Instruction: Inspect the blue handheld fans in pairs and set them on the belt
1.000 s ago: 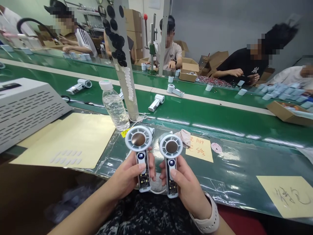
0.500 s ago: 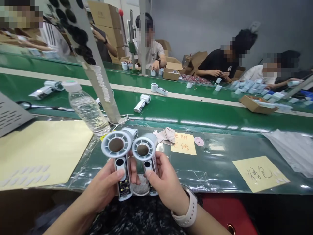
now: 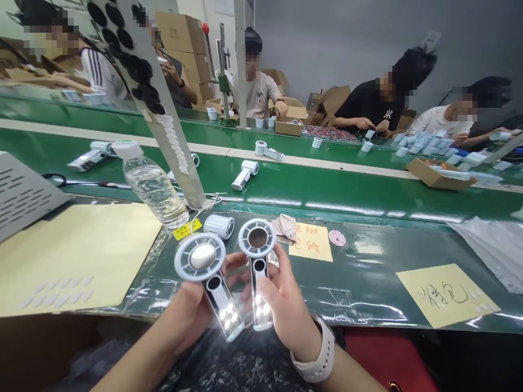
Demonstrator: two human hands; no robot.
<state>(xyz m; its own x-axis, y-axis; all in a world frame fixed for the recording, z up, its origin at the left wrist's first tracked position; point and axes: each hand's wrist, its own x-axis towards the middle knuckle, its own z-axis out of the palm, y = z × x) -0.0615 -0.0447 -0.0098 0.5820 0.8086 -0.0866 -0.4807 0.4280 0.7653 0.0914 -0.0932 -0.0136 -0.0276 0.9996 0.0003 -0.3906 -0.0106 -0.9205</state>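
Note:
My left hand (image 3: 190,310) is closed round the handle of a white handheld fan (image 3: 200,257), whose round slotted head has a bright pale centre and whose handle leans down to the right. A second handheld fan (image 3: 257,238), dark in the centre of its head, stands nearly upright in my right hand (image 3: 284,299), with the thumb on its handle. Glare shines from the lower part of both handles. Behind the left fan, a white cylindrical part (image 3: 219,226) lies on the bench, and a crumpled pale cloth (image 3: 285,227) is beyond the right fan.
A water bottle (image 3: 153,188) stands by a metal post (image 3: 180,147). Yellow paper (image 3: 118,234) and a handwritten note (image 3: 447,294) lie on the bench. More fans, including one (image 3: 245,175), rest on the green conveyor (image 3: 327,179). Several people work across it.
The two fans have moved apart at their heads, and the left one now tilts. Bright light now shows on both handles. The view has shifted slightly, uncovering the cylindrical part.

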